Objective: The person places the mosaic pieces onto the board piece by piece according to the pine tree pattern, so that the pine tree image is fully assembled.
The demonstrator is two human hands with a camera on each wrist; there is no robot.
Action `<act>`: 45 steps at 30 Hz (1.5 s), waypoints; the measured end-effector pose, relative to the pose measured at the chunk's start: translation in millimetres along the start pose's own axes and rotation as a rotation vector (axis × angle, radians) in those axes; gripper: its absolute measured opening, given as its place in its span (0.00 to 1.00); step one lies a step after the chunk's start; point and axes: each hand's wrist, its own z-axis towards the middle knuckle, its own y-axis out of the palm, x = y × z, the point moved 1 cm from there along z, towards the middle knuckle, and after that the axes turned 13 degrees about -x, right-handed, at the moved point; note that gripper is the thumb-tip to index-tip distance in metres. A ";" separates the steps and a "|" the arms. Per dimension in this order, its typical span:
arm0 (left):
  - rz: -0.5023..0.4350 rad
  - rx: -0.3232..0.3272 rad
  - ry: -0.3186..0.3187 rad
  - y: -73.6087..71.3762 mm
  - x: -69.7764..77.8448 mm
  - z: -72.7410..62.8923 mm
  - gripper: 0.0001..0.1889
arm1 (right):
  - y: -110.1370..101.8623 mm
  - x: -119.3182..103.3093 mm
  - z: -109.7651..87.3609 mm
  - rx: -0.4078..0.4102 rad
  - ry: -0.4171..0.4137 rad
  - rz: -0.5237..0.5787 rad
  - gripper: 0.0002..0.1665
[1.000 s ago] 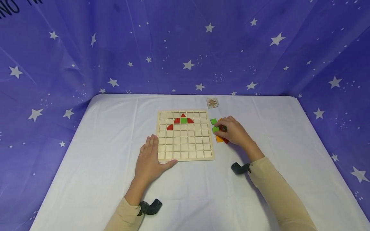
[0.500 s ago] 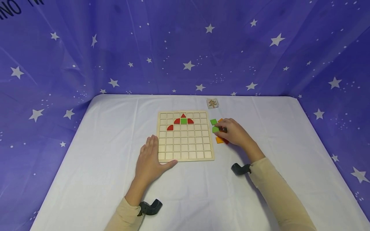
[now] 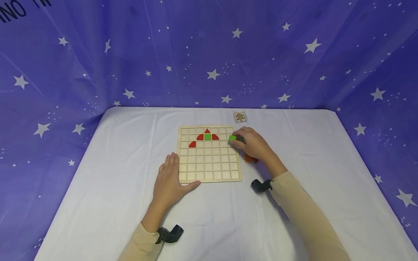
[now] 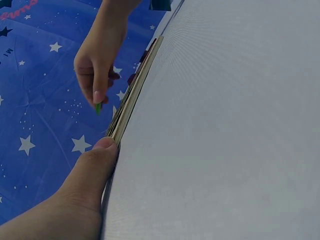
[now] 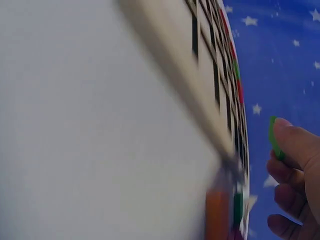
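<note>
- We see the right hand [image 3: 254, 144] pinching a green tile [image 3: 232, 138] between thumb and fingers, raised over the right rim of the wooden grid board [image 3: 209, 163]; the fingertips cover part of its outline.
- Just behind that tile shows a darker green patch; we cannot tell whether it is another tile or shadow.
- The left hand [image 3: 168, 181] grasps nothing: its fingers lie extended along the board's left side, the thumb touching the near edge. The left wrist view shows us little of it beyond the thumb.
- In the grid we make out a red triangle [image 3: 207, 131] above a green square [image 3: 207, 137], with a red quarter-circle on either side and another one row nearer, to the left.
- Loose orange tiles [image 3: 250, 158] peek out below the right hand, which hides much of the pile; the right wrist view blurs them.
- The pattern card [image 3: 240, 117] lies beyond the board, its tan figure too small for us to read.
- Both sleeves run out of frame.
</note>
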 end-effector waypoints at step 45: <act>0.016 0.007 0.009 2.5 -1.7 1.7 0.68 | 44.2 -91.3 55.2 0.049 -0.233 -0.268 0.18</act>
